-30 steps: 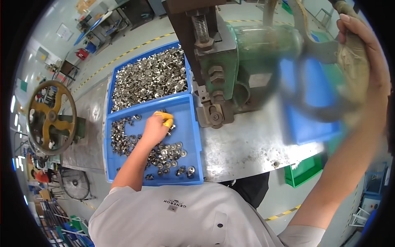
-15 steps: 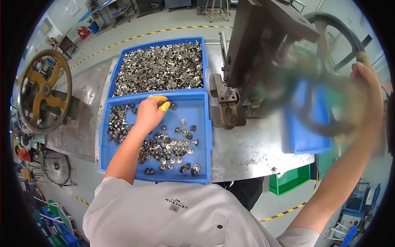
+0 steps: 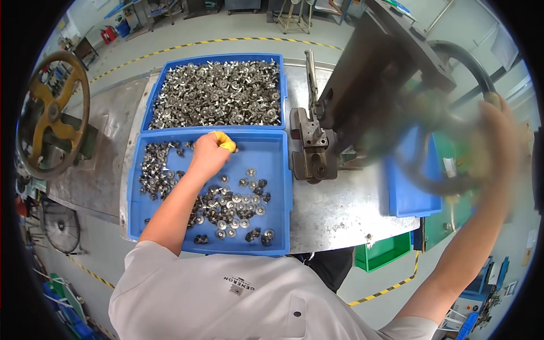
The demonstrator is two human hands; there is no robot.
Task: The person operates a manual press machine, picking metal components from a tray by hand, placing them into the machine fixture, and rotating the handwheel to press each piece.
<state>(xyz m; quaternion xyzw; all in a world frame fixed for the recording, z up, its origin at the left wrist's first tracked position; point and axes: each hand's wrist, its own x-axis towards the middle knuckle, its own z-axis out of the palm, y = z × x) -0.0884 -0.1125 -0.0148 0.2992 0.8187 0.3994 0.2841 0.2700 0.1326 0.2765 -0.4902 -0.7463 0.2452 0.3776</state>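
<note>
Looks like the pick-a-part step: left hand (image 3: 208, 154) is down at the far edge of the near blue tray (image 3: 277, 198), fingers bunched together with yellow fingertip covers, though I can't tell if they've got one of the small round metal parts (image 3: 235, 201). Right hand (image 3: 498, 133) is wrapped around the press handwheel (image 3: 453, 113), all motion blur. Next move probably needs a part carried to the press die (image 3: 311, 153). Parts are discs lying flat, no real long axis.

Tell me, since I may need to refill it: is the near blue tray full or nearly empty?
Partly filled. The near blue tray has small metal parts scattered in one loose layer with bare blue floor showing; the left hand reaches in.
</note>
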